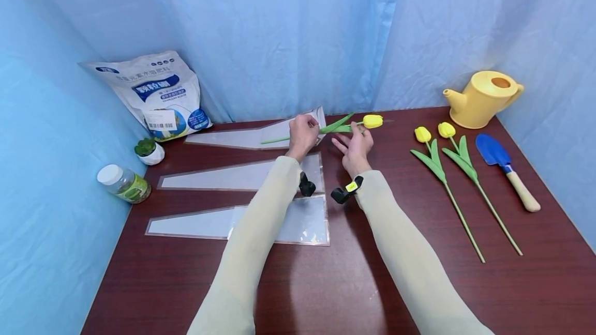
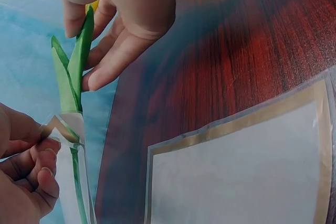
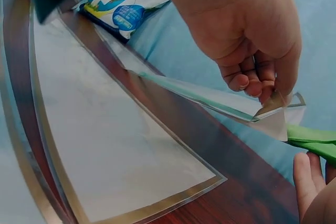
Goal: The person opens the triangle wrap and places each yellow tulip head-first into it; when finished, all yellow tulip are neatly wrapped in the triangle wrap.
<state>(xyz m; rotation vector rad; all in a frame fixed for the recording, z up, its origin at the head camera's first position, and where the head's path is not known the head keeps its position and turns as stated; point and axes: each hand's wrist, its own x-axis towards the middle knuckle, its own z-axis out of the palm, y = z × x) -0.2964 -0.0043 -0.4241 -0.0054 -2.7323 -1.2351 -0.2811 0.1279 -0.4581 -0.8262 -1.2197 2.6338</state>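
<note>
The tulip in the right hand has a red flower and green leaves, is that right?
Not quite: in the head view, that tulip has a yellow flower, not a red one. Its leaves are green, as you said.

Passable gap, right hand (image 1: 357, 148) to 2 tulips (image 1: 433, 167) — curtain (image 1: 344, 30) blocking behind

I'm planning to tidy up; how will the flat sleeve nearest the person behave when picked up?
Probably floppy: the similar sleeve around the tulip's stem bends at one end. The nearest sleeve looks thin, so likely light. Its bright, glossy glints suggest it may be slippery.
</note>
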